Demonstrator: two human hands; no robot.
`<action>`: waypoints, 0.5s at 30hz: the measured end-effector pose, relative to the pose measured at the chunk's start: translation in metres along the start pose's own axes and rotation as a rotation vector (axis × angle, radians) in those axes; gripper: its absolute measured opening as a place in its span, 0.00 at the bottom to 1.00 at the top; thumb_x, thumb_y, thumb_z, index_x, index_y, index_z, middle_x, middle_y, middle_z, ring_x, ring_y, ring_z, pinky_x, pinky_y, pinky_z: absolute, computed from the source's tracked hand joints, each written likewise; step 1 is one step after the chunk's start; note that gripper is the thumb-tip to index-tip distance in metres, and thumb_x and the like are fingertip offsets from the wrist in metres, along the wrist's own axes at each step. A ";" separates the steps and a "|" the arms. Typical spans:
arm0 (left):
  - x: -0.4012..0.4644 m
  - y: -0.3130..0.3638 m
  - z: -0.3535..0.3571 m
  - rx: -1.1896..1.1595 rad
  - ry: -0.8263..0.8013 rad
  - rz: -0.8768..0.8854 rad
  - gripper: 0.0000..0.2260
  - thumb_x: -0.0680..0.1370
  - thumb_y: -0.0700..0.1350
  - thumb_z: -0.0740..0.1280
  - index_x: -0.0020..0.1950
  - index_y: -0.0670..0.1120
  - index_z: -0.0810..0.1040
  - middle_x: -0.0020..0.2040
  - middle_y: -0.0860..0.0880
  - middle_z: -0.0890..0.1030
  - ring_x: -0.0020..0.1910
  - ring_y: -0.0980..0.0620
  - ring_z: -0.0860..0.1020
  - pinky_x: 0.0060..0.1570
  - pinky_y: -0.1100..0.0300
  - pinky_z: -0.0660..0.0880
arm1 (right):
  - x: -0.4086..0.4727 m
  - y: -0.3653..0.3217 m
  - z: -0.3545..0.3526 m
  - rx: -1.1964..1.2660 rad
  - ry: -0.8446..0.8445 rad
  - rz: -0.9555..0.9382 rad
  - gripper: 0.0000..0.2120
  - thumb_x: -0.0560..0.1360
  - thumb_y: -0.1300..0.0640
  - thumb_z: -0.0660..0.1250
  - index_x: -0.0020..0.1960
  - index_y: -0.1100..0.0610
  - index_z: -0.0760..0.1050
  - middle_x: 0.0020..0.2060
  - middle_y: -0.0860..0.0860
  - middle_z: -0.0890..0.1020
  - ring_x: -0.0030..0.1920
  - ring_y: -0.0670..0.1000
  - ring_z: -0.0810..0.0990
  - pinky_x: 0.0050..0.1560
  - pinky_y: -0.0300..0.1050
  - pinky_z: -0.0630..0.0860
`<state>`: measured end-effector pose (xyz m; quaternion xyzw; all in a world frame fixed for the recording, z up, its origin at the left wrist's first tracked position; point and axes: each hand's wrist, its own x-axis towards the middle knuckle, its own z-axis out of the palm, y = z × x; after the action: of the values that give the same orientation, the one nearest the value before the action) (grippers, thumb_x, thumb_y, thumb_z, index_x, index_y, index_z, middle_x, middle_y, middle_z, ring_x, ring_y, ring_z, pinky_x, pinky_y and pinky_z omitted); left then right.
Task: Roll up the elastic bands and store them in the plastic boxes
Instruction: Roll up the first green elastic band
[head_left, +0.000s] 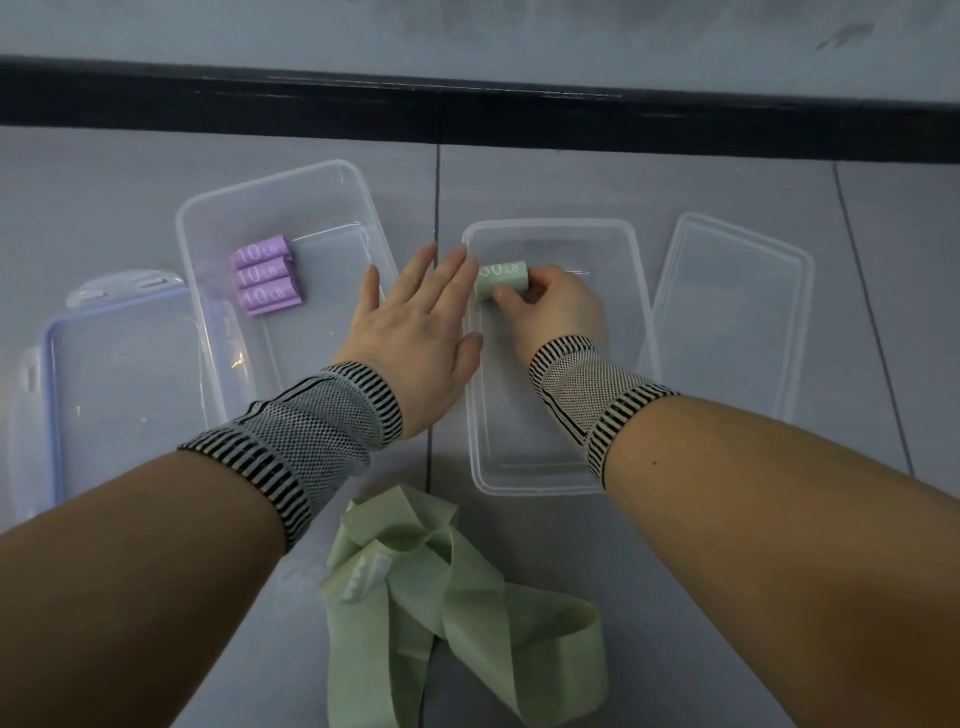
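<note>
**A:** From the head camera, what's the step in hand?

**B:** Seating a rolled band. The right hand is curled shut on the green roll, thumb and fingertips pinching it, at the far left corner inside the right plastic box. The left hand is spread flat and holds nothing, its fingertips at that box's far left corner.

**A:** How to do it well?

**B:** I'd press the roll against the box wall before letting go, loose end underneath, so the coil can't spring open. Packing from the corner leaves room for more.

**A:** And the rest?

**B:** Three purple rolls lie side by side, touching, in the left plastic box. A loose green band sits tangled on the grey surface, nearer the person, not yet rolled.

**A:** Materials?

**B:** The bands look like thin, matte, stretchy rubber; rolled, they're short cylinders with printed weight marks. The boxes are clear, rigid, rectangular with rounded corners. One lid has a bluish seal and clips; the other lid is plain. Both wrists wear striped knit wrist sleeves.
</note>
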<state>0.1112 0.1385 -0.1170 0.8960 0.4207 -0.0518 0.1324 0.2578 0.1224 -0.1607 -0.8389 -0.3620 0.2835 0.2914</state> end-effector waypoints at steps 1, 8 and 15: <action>0.000 0.000 0.000 0.001 0.003 -0.002 0.29 0.79 0.55 0.49 0.77 0.48 0.43 0.78 0.53 0.44 0.76 0.52 0.40 0.73 0.42 0.41 | 0.000 0.000 0.001 0.000 0.017 0.008 0.15 0.73 0.48 0.69 0.56 0.53 0.79 0.50 0.50 0.82 0.49 0.50 0.80 0.53 0.46 0.76; -0.002 0.001 0.000 -0.003 0.005 -0.015 0.29 0.78 0.56 0.48 0.77 0.49 0.44 0.78 0.53 0.44 0.76 0.52 0.40 0.73 0.41 0.42 | -0.002 -0.006 0.003 0.052 0.080 0.102 0.12 0.73 0.47 0.68 0.52 0.54 0.80 0.44 0.49 0.83 0.45 0.50 0.81 0.49 0.45 0.77; -0.001 0.003 -0.001 -0.004 -0.008 -0.027 0.29 0.79 0.55 0.49 0.77 0.49 0.43 0.78 0.53 0.44 0.76 0.52 0.39 0.73 0.41 0.41 | -0.002 -0.007 0.000 0.076 0.051 0.138 0.19 0.72 0.47 0.69 0.59 0.55 0.76 0.49 0.49 0.82 0.50 0.50 0.80 0.49 0.39 0.71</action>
<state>0.1124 0.1360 -0.1155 0.8896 0.4326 -0.0561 0.1352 0.2533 0.1248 -0.1550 -0.8571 -0.2849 0.2947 0.3119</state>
